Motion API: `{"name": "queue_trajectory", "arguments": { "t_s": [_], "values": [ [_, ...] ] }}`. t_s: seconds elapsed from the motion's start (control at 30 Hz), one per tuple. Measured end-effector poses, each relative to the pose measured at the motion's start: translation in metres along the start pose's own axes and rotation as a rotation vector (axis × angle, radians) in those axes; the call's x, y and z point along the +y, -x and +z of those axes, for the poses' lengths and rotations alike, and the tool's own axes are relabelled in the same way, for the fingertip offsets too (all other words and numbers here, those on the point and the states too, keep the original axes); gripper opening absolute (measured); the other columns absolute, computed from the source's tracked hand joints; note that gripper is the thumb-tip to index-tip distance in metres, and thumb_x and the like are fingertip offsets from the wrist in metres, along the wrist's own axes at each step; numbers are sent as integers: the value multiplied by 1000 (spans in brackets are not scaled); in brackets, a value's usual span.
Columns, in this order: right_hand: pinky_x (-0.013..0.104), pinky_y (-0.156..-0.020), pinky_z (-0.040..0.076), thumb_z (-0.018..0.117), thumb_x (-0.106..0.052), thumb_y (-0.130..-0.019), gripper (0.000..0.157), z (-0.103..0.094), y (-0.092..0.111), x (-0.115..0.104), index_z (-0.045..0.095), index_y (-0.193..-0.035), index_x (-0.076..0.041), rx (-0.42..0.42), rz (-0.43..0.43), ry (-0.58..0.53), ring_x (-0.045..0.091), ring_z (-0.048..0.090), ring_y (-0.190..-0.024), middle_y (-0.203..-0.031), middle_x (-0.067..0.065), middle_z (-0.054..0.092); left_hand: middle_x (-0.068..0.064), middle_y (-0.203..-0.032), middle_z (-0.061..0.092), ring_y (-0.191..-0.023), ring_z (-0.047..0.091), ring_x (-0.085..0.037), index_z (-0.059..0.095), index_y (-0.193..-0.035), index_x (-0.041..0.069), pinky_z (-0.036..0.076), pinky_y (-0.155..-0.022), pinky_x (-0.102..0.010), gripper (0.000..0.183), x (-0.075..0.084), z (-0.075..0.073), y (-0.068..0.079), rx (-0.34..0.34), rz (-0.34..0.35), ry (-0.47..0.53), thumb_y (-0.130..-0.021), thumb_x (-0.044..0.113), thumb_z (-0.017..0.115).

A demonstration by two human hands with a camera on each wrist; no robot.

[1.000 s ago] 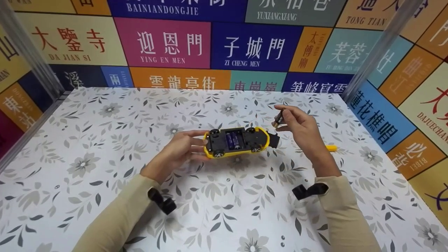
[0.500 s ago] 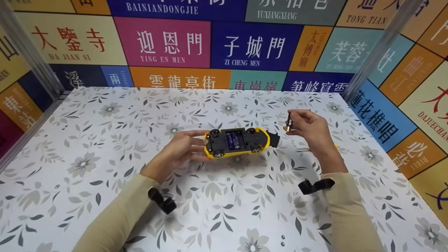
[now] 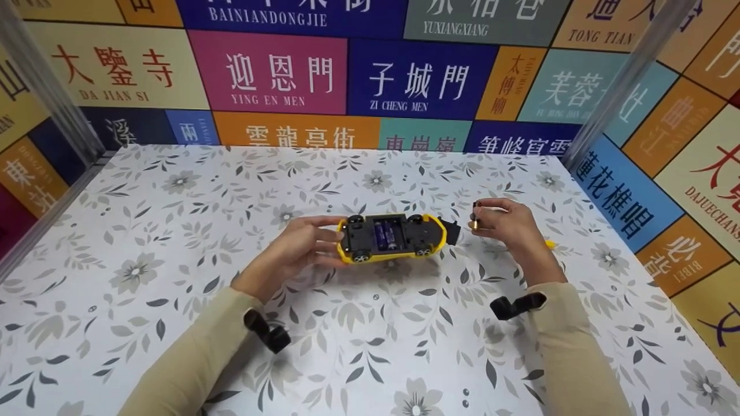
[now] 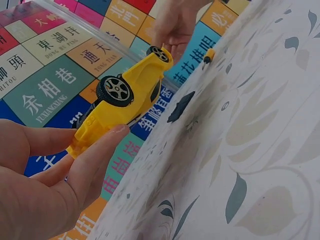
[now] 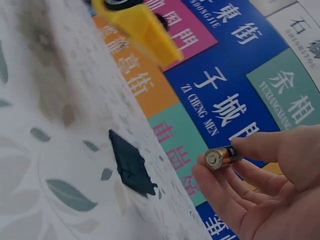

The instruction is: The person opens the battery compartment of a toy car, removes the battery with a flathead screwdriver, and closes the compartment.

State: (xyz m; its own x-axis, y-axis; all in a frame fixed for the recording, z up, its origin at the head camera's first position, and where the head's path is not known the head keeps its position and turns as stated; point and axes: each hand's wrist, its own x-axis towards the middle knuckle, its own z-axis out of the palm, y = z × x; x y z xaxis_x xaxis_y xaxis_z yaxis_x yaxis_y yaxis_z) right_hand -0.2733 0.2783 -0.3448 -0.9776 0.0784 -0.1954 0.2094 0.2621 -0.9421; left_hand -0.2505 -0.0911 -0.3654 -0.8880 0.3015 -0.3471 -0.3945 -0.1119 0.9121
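Note:
My left hand point(image 3: 292, 249) grips one end of a yellow toy car point(image 3: 425, 232), held upside down above the table. Its black underside faces up, and purple batteries point(image 3: 384, 234) lie in the uncovered compartment. In the left wrist view, thumb and fingers clasp the car point(image 4: 142, 80) from both sides. To the right of the car, my right hand point(image 3: 511, 225) pinches a black and copper battery point(image 3: 476, 216) between thumb and fingers. One flat end of that battery point(image 5: 215, 159) faces the right wrist camera. A black battery cover point(image 5: 131, 164) rests on the table just past the car's right end.
A tool with a yellow handle point(image 3: 550, 244) lies on the table at the right, partly behind my right hand. The table's floral cloth point(image 3: 347, 323) reaches a back wall point(image 3: 266, 72) of coloured sign panels. Clear posts stand at both back corners.
My right hand has moved right, then a little toward me, and the battery in it has turned from slanted to nearly upright. My left hand and the car stay in place.

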Motion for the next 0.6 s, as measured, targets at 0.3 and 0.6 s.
{"name": "queue_trajectory", "arguments": {
  "t_s": [0.3,0.6],
  "values": [
    [22,-82,63,61,-20,-100,50,-10,-20,-6,46,-143,0,-9,34,82,4,70,-82,-97,-5,65,-21,-127,64,-99,73,-29,55,-141,9,65,-84,-43,53,6,-2,1,-3,-2,-7,-91,-9,51],
    [28,-90,61,61,-23,-100,42,-19,-37,9,50,-137,-6,-41,190,117,5,68,-81,-92,-10,63,-21,-128,66,-98,73,-28,54,-143,7,65,-83,-43,52,3,-2,2,-16,20,-20,-92,-5,54]
  ]
}}
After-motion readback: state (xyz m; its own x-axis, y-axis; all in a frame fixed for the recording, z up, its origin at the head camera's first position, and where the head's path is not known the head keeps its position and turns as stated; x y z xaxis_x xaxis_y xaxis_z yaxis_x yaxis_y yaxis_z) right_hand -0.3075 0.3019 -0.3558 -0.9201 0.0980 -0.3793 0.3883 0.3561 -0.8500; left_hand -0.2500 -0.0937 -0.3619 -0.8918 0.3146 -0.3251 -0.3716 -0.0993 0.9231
